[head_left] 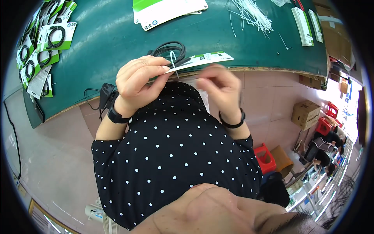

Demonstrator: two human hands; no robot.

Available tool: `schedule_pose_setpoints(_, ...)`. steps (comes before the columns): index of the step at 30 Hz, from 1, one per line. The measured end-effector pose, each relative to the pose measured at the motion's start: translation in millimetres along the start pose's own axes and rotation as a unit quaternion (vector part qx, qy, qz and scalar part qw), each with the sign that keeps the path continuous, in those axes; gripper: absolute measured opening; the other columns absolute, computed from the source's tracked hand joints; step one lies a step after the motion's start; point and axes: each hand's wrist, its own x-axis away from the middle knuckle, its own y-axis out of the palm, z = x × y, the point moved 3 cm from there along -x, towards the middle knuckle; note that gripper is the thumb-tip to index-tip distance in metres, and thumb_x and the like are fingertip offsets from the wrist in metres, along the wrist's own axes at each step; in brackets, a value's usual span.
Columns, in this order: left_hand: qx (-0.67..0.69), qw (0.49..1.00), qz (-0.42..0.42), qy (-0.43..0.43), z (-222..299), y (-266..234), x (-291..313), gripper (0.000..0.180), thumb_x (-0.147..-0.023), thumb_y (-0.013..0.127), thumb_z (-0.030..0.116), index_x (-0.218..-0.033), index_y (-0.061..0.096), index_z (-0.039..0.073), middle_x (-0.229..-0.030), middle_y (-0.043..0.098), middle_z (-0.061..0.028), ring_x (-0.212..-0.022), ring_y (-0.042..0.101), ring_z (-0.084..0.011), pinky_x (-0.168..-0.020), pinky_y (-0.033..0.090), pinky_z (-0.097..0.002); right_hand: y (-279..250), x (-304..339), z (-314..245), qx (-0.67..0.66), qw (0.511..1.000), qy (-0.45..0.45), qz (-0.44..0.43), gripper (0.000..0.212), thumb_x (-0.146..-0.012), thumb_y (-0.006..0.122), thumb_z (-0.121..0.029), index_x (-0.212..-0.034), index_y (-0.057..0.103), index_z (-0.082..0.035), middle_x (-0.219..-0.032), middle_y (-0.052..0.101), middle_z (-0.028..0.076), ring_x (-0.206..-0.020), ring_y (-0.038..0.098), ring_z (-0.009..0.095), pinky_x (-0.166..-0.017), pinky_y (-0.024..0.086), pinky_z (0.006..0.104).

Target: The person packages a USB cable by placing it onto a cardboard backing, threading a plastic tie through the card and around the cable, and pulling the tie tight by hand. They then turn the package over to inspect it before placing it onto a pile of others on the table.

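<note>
My left hand (pixel 137 80) is closed in a pinch on the left end of a white-and-green backing card (pixel 213 58), held nearly edge-on at the table's near edge. A coiled black cable (pixel 182 48) lies on top of the card. Around the coil and through the card runs a white cable tie (pixel 172 55), its end sticking out below. Under the card's right half is my right hand (pixel 223 87), its fingers curled and smeared by motion, so whether anything is between them cannot be made out.
The green table (pixel 105 43) carries a pile of carded black cables (pixel 54 37) at far left, flat cards (pixel 171 13) at the back, loose white cable ties (pixel 251 15), and card stacks (pixel 302 27) at right. A red stool (pixel 265 159) and carton (pixel 306 114) stand on the floor.
</note>
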Motion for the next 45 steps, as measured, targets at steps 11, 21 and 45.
schedule_pose_setpoints(11,-0.012,0.999,0.019,-0.030,2.1,1.2,11.2,0.023,-0.066,0.078,-0.007,-0.083,0.065,0.001,-0.083,0.071,-0.0144,-0.076,0.071,-0.0275,-0.069,0.055,-0.0311,39.4,-16.7,12.4,-0.095,0.992,0.086,-0.007,0.017,-0.086,0.068,0.000,-0.102,0.064,0.002,-0.084,0.065,0.004,-0.074,0.059,0.010,-0.065,0.046,0.0215)
schedule_pose_setpoints(21,-0.017,0.999,0.042,-0.022,1.4,-1.6,15.4,0.023,-0.065,0.078,-0.007,-0.083,0.065,0.001,-0.083,0.071,-0.0137,-0.076,0.071,-0.0273,-0.068,0.055,-0.0303,36.0,-15.2,-1.6,-0.052,0.986,0.080,-0.137,0.017,-0.087,0.067,-0.001,-0.103,0.064,0.002,-0.085,0.065,0.005,-0.072,0.059,0.010,-0.062,0.045,0.0207)
schedule_pose_setpoints(45,-0.041,0.998,-0.006,-0.048,8.5,3.6,17.9,0.028,-0.067,0.077,-0.005,-0.093,0.069,0.001,-0.086,0.071,-0.0112,-0.077,0.071,-0.0259,-0.070,0.056,-0.0309,37.2,-9.5,-2.4,0.042,0.997,0.017,-0.065,0.008,-0.082,0.072,0.000,-0.088,0.066,0.001,-0.083,0.066,0.006,-0.070,0.059,0.009,-0.062,0.046,0.0228)
